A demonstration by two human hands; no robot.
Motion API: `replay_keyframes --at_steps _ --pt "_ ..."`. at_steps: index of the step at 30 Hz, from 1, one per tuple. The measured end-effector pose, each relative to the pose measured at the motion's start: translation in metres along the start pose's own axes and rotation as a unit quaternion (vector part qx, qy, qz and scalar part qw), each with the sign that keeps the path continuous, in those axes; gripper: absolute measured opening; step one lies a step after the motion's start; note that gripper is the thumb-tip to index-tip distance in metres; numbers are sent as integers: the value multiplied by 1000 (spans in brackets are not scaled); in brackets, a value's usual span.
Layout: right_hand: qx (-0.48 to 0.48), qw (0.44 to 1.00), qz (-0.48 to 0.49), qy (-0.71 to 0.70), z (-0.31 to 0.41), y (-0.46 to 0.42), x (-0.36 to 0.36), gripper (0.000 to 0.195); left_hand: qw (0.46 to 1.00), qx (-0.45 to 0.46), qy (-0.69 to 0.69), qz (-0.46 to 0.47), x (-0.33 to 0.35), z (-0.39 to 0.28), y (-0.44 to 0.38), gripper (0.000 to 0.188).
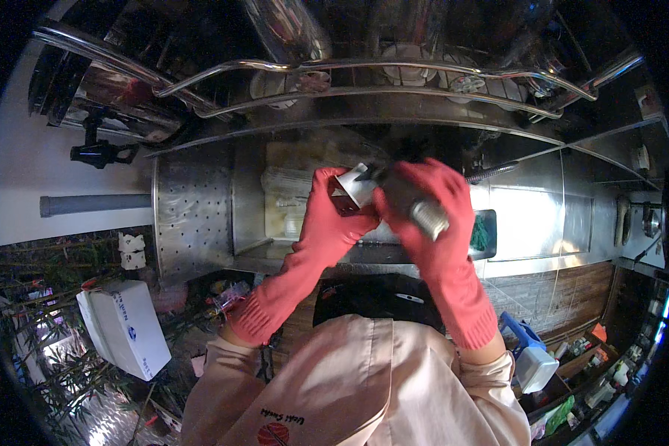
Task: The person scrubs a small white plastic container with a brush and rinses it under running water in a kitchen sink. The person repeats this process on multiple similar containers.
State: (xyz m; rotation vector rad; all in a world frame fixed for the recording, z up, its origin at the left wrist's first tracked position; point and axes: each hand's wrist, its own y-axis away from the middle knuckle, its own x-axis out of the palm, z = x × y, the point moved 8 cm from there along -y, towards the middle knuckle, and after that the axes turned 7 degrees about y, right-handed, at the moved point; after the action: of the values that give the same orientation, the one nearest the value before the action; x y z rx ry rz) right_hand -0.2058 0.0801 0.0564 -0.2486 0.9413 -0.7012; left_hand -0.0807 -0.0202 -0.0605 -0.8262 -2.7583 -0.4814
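Both my hands wear long red rubber gloves and are raised over a stainless steel sink [251, 217]. My left hand [331, 209] grips a small bent sheet-metal piece [359, 189], its bright face tilted up. Close beside it, my right hand [437, 206] is closed around a dark object [398, 192] with a ribbed, pale metallic end [430, 219]; motion blur hides what it is. The fingers of the two hands nearly meet. Clear plastic containers [292, 223] lie in the basin, left of my left hand. A green scouring pad [480, 233] sits in a dark tray [491, 245] right of my right hand.
A perforated steel drainboard [195, 212] adjoins the sink on the left, a steel worktop [535, 217] on the right. A flexible metal hose [490, 171] runs behind my right hand. Tubular rails [368, 64] cross above, with bowls behind. A white box [128, 329] stands lower left.
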Motion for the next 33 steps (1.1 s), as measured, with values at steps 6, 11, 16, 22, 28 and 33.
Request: replay_keyframes --at_steps 6,11,16,22,28,33 --pt "-24 999 33 -20 5 -2 1 48 999 -40 37 0 2 -6 -1 74" --pt "8 995 71 -77 2 3 5 46 998 -2 -15 60 2 -2 0 78" --pt "-5 997 42 -63 4 3 -1 47 996 12 -45 75 3 -1 0 80" --pt "-6 998 15 -63 -1 -1 -4 47 985 40 -144 83 7 -9 2 80" --pt "38 998 40 -17 -11 -6 -2 41 995 28 -46 84 5 -6 1 82" --pt "-15 995 72 -64 4 -5 3 41 994 -48 71 73 2 3 1 84"
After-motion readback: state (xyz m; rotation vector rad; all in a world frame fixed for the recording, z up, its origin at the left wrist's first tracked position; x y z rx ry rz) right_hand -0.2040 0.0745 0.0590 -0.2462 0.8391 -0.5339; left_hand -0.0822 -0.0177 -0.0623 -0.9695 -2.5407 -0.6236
